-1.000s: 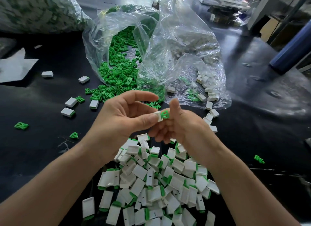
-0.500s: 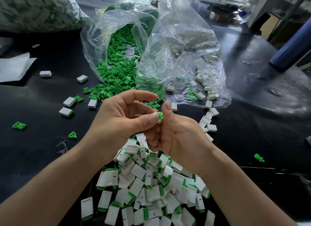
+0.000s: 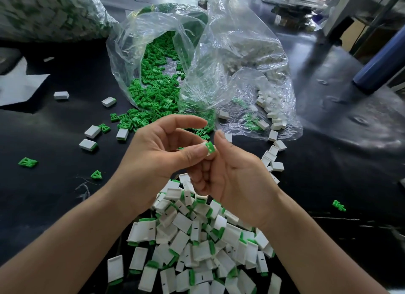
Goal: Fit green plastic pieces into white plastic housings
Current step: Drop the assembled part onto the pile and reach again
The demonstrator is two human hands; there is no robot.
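1. Fingers (image 3: 202, 174) of the right hand (image 3: 238, 179) curl inward just below a small white plastic housing (image 3: 206, 154), and the right thumb stands upright against its right side.
2. On the other side, the left hand (image 3: 157, 153) pinches the same housing. Its thumb tip presses on the near left face, its index finger arches free above, and the fingers behind are hidden.
3. Seated in the top end of the housing is a green plastic piece (image 3: 210, 146), with only its flat green end showing between the two thumbs. How deep it sits cannot be told.
4. Both hands hold the part in the air above a heap of finished white housings with green ends (image 3: 197, 239), which lies on the black table (image 3: 43, 201) between the forearms.
5. Behind the hands, a clear plastic bag of loose green pieces (image 3: 153, 81) lies open on its side and spills green parts onto the table.
6. Touching it on the right is a second clear plastic bag of empty white housings (image 3: 258, 79), with a line of housings trailing from its mouth toward the right wrist.
7. Scattered housings (image 3: 92, 131) and single green pieces (image 3: 27, 162) lie to the left, well apart from the hands.
8. One more green piece (image 3: 339, 205) lies alone on the right.
9. A white paper sheet (image 3: 19, 85) lies at the far left edge.
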